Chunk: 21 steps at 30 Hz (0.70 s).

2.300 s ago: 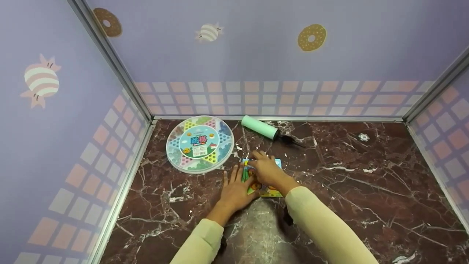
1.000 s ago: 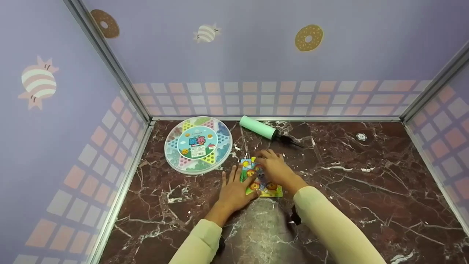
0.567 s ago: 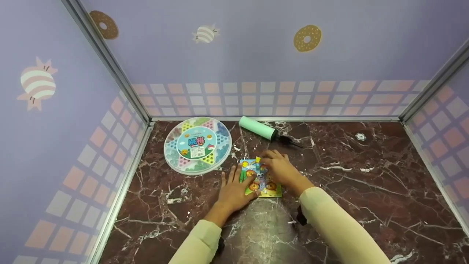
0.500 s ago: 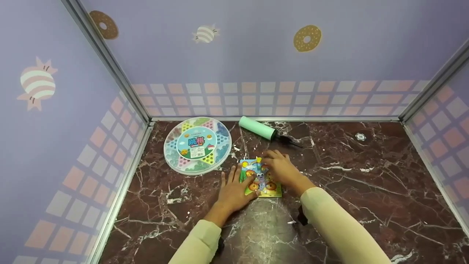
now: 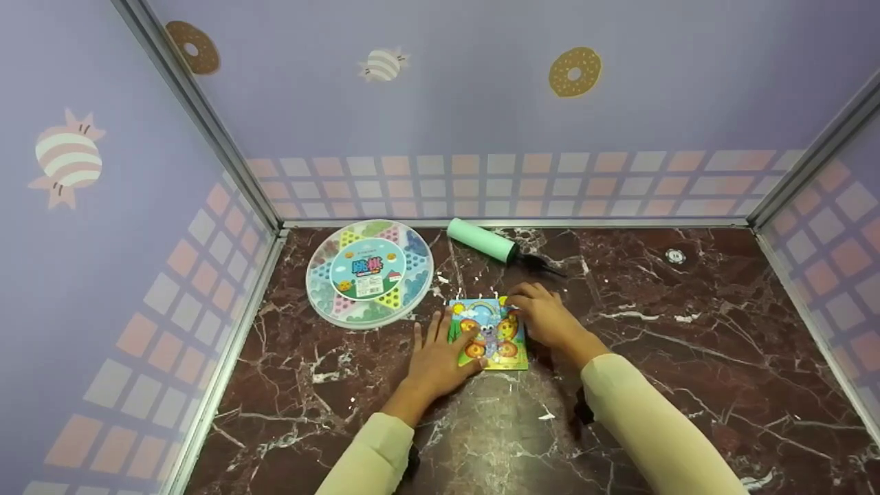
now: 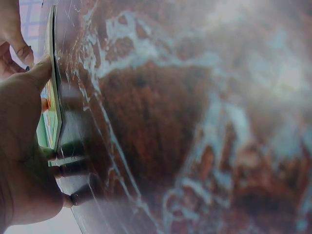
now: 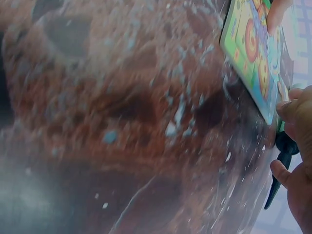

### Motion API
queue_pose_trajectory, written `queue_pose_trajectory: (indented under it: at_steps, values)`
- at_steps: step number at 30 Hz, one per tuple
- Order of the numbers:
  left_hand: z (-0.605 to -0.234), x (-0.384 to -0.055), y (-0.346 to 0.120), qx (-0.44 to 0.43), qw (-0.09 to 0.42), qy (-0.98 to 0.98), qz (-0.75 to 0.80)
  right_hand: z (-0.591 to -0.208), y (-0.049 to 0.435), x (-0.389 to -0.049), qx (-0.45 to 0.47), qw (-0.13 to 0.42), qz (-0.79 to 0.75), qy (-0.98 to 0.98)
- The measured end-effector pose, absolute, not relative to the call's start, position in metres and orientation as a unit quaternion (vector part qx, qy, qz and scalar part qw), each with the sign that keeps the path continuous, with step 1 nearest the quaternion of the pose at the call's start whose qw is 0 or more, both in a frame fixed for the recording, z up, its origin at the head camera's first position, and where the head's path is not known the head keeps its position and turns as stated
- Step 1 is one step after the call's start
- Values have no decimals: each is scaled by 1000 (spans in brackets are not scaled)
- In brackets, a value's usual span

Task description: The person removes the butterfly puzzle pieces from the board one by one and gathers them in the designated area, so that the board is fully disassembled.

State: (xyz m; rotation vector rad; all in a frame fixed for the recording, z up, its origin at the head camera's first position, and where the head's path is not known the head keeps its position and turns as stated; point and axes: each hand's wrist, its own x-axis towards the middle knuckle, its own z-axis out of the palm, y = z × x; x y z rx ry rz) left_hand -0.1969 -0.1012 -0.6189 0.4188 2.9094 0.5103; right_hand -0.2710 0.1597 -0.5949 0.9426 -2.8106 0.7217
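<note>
A small jigsaw puzzle [image 5: 489, 313] with a butterfly picture lies flat on the dark marble surface, also seen edge-on in the left wrist view. My left hand [image 5: 436, 361] rests along its left side, fingers spread and straight, the thumb [image 7: 276, 14] lying over the picture. At the upper right corner, my right hand [image 5: 550, 320] has its fingers bent and pinches a small yellow-edged puzzle piece [image 5: 503, 300]. That piece is mostly hidden by the fingers; in the right wrist view the thumb and fingertips [image 7: 287, 109] come together beside the puzzle's corner.
A round Chinese checkers set [image 5: 370, 273] lies behind and left. Behind the puzzle lies a mint-green hand pump [image 5: 481, 239] with a black end. A round white chip [image 5: 675, 256] sits far right. Patterned walls [image 5: 440, 103] enclose the back and sides.
The right hand has slid rightward along the puzzle's top edge with the yellow-edged piece, uncovering more of the butterfly. The left hand has stayed on the left side.
</note>
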Motion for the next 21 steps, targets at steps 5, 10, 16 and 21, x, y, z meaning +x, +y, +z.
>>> queue_pose_trajectory:
  at_steps: [5,10,16,21]
  values:
    - [-619,-197,-102,145,75,972,171,-597,171,-271,303,53,238,-921]
    - [-620,-197,-103,145,78,971,172,-601,182,-271,292,58,250,-921]
    - [-618,-195,-103,146,80,971,174,-605,195,-270,273,48,245,-929]
    - [-616,-194,-103,149,73,971,170,-606,204,-272,265,47,245,-931]
